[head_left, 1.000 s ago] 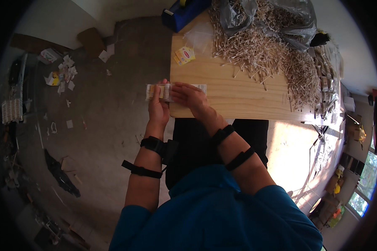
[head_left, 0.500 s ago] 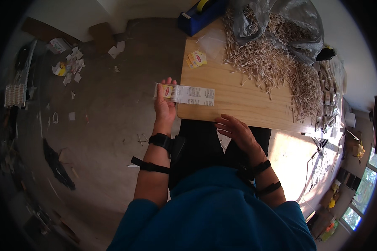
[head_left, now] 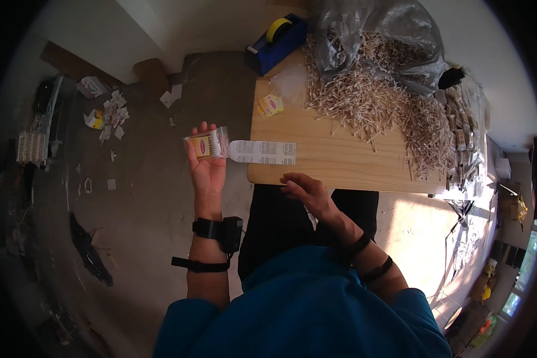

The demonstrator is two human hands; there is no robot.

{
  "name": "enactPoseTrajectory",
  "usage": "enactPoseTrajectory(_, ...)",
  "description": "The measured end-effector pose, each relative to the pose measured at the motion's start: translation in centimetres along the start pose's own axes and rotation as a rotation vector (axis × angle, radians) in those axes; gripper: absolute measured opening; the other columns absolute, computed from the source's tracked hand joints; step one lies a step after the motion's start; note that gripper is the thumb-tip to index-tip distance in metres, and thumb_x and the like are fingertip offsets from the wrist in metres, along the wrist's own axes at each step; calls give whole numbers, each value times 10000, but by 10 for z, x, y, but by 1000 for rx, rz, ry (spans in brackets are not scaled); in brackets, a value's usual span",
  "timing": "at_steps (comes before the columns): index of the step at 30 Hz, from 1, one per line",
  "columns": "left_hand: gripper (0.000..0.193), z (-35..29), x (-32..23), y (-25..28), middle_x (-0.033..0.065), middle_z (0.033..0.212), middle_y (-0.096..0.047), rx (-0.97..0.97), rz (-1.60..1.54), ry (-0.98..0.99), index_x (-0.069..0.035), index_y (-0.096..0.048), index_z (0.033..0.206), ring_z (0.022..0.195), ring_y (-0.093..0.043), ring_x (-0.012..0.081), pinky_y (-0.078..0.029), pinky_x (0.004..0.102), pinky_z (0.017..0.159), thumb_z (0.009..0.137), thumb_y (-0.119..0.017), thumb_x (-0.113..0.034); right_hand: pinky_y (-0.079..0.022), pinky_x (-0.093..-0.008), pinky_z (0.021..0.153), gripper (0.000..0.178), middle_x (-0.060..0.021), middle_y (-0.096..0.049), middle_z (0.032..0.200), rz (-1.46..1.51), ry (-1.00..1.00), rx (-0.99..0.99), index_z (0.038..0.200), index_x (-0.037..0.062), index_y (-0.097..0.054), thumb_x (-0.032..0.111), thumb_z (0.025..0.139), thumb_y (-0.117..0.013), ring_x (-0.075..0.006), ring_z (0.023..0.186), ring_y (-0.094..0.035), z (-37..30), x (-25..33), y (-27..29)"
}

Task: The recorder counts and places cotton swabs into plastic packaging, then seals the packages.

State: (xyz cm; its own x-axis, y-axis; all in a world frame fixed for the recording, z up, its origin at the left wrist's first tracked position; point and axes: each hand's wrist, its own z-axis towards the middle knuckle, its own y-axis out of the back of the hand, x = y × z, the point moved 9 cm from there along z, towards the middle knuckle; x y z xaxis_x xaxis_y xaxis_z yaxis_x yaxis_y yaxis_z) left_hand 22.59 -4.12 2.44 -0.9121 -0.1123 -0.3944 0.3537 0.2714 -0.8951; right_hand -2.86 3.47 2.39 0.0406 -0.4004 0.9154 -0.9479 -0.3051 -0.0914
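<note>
My left hand [head_left: 207, 170] is closed on a small clear bag of cotton swabs [head_left: 204, 147] with a yellow card inside, the thumb over its front and the fingers behind. This hand is beyond the table's left edge, above the floor. Right beside the bag's zip end, a white printed label strip [head_left: 262, 152] lies on the wooden table, its rounded left end sticking out past the edge. Whether strip and bag touch, I cannot tell. My right hand [head_left: 309, 194] is at the table's front edge with its fingers loosely bent and nothing visible in them.
Loose cotton swabs [head_left: 370, 104] are heaped on the wooden table [head_left: 340, 152], spilling from a grey plastic bag [head_left: 394, 42]. Yellow cards [head_left: 270, 105] lie near a blue tape dispenser [head_left: 277, 45]. Filled packs [head_left: 461, 134] line the right side. Paper scraps [head_left: 114, 113] litter the floor.
My left hand has moved left with the bag of swabs, away from the table, uncovering the label strip's rounded end. The fingers of my right hand have drawn closer together.
</note>
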Motion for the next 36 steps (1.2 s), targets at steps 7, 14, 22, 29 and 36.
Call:
enactPoseTrajectory(7, 440, -62, 98, -122, -11, 1527, -423, 308, -366, 253, -232, -510, 1390, 1464, -282, 254, -239, 548, 1202, 1026, -436, -467, -550, -297, 732, 378, -126, -658, 1020, -62, 421, -348, 1201, -33, -605, 156, 895, -723, -162, 861, -652, -24, 122, -8)
enactPoseTrajectory(14, 591, -111, 210, -130, 66, 1558, -368, 384, -174, 640, -179, -453, 1432, 1445, -308, 260, -270, 485, 1180, 993, -437, -573, -497, -287, 633, 155, -79, -657, 879, -79, 501, -710, 969, 18, -714, 99, 844, -755, -155, 704, -620, -80, 115, 89)
enactPoseTrajectory(22, 476, -100, 188, -126, 54, 1233, -579, 417, 1467, 12, -102, -552, 1297, 1093, -593, 214, -483, 368, 927, 895, -715, -299, -552, -377, 641, 232, -63, -611, 938, -875, 809, -602, 959, 104, -669, 17, 745, -659, -271, 852, -653, -103, 97, 157)
enactPoseTrajectory(29, 220, -107, 251, -171, 53, 951, -616, 1089, 1802, -316, -43, -673, 1014, 907, -645, 255, -532, 363, 770, 801, -722, -26, -550, -368, 683, 225, -70, -624, 966, -846, 750, -557, 972, 104, -679, 66, 750, -682, -267, 861, -649, -91, 62, 170)
enactPoseTrajectory(36, 155, -102, 263, -163, 58, 951, -619, 1049, 1723, -128, -42, -673, 945, 799, -643, 262, -533, 367, 703, 803, -730, -67, -543, -366, 702, 208, -59, -639, 899, -748, 676, -412, 959, 121, -735, 102, 761, -672, -267, 832, -639, -83, 66, 172)
